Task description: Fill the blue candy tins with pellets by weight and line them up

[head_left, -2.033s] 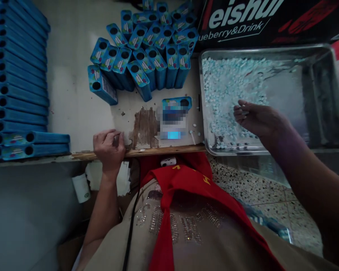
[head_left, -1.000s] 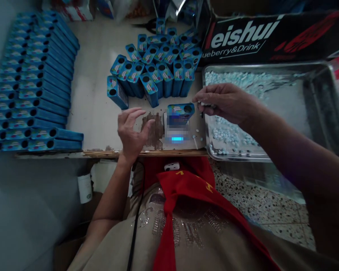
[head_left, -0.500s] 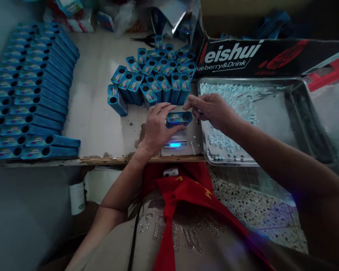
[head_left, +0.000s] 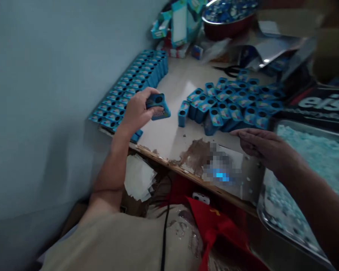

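Beside the box rows (head_left: pixel 131 77), one box (head_left: pixel 165 108) was pinched by left hand (head_left: pixel 137 110); right hand (head_left: pixel 264 146) grip unclear; rows could be skewed if bumped.

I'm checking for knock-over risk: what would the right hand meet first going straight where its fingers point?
Likely the front blue boxes of the loose group, just left of the right hand, though one view leaves depth unclear.

Held container (head_left: pixel 161 104): blue, slim, printed end with a round dark opening, tilted in the left hand (head_left: pixel 138 109).
Loose containers (head_left: pixel 233 101): same blue kind, mostly upright, clustered unevenly, openings up.
Stacked containers (head_left: pixel 130 88): blue, packed in neat rows beyond the held one.
Pellets (head_left: pixel 313 158): small, pale turquoise, spread in a metal tray (head_left: pixel 289 244).
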Action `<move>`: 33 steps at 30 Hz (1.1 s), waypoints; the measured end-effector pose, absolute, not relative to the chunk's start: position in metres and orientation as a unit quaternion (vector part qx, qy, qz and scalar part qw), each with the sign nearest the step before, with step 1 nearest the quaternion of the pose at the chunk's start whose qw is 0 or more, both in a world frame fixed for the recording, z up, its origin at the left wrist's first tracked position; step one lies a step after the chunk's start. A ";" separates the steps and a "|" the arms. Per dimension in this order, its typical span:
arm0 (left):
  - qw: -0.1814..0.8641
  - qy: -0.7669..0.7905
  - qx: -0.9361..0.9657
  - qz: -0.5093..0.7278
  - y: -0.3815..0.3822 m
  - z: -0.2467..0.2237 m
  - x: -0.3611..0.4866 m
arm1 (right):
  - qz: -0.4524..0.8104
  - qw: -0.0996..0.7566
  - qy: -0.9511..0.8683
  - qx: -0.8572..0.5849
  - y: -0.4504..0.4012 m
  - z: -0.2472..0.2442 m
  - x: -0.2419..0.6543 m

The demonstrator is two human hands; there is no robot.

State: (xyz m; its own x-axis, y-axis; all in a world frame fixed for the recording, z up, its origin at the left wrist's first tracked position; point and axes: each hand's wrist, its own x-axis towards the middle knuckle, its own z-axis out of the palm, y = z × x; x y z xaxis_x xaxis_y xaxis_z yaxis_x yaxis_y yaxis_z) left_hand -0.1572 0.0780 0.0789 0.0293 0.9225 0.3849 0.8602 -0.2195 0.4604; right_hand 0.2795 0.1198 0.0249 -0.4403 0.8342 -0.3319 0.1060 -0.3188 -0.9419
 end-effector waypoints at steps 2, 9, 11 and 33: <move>0.074 0.667 0.683 0.289 0.085 0.083 -0.209 | 0.648 0.264 -0.574 -0.426 0.126 0.033 0.238; 0.200 0.630 0.722 0.204 0.070 0.065 -0.282 | 0.282 0.172 -0.840 -0.430 0.153 0.035 0.116; 0.215 0.612 0.737 0.189 0.062 0.057 -0.288 | 0.200 0.109 -0.860 -0.457 0.156 0.024 0.100; -0.057 0.614 0.757 0.219 0.055 -0.009 -0.262 | 0.239 0.088 -0.896 -0.364 0.118 0.060 0.264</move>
